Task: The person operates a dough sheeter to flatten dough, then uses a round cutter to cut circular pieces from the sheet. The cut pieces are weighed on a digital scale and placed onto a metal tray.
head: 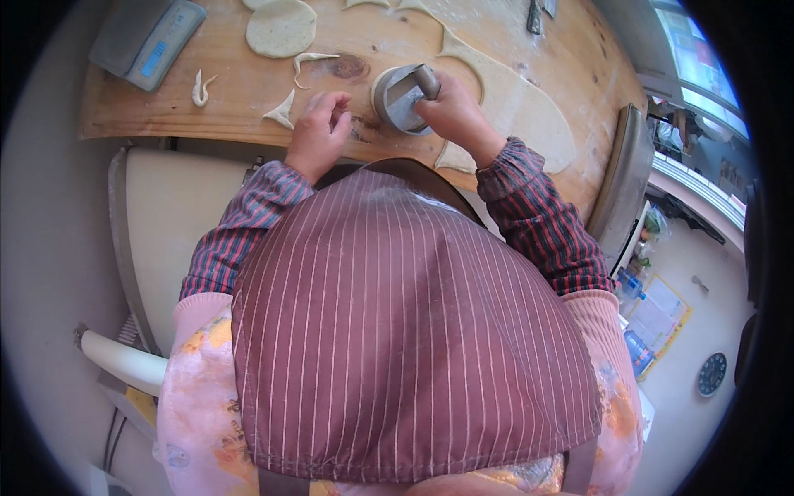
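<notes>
My right hand (458,111) grips the handle of a round metal dough cutter (397,102), which stands slightly tilted near the table's front edge. A pale rim of dough (376,93) shows along the cutter's left side. To the right lies a large rolled-out dough sheet (527,118) with a curved cut-out in its edge. My left hand (319,130) is loosely curled beside the cutter, with nothing visible in it. Just left of it rests a small triangular dough scrap (282,111). A round dough disc (281,28) lies farther back on the table.
A digital scale (149,40) sits at the wooden table's (236,68) left end. Thin dough scraps (201,90) lie toward the front left. At the back is a tool with a dark handle (533,17). A padded chair back (183,198) stands below the table edge.
</notes>
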`<state>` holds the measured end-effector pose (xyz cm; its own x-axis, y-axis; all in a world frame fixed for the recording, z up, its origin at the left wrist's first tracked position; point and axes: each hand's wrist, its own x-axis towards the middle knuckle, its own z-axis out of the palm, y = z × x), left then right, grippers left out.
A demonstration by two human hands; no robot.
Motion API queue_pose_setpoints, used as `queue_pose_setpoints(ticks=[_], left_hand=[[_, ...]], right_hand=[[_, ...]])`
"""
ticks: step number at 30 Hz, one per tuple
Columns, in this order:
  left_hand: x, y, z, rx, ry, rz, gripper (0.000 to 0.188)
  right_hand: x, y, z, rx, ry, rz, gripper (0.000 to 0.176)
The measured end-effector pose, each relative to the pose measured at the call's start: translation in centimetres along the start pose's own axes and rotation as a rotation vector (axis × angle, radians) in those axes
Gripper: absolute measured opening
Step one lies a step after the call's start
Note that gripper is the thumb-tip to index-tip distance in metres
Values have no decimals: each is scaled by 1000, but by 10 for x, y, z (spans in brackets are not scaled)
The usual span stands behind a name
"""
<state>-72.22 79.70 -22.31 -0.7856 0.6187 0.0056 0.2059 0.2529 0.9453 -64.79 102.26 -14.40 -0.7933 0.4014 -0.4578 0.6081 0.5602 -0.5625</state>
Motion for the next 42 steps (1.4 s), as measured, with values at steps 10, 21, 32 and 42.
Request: queue_pose_setpoints(ticks=[10, 21, 32, 42], left_hand=[[41, 12, 19, 340, -241, 87, 48], [25, -2, 31, 404, -274, 150, 29], [49, 23, -18, 498, 152, 253, 25], [6, 35, 89, 397, -366, 486, 25]], right_hand=[[17, -20, -10, -156, -129, -26, 27], [9, -32, 11, 417, 86, 492, 17], [-8, 3, -49, 800, 164, 206, 10], [-121, 111, -120, 65, 365, 16, 25]])
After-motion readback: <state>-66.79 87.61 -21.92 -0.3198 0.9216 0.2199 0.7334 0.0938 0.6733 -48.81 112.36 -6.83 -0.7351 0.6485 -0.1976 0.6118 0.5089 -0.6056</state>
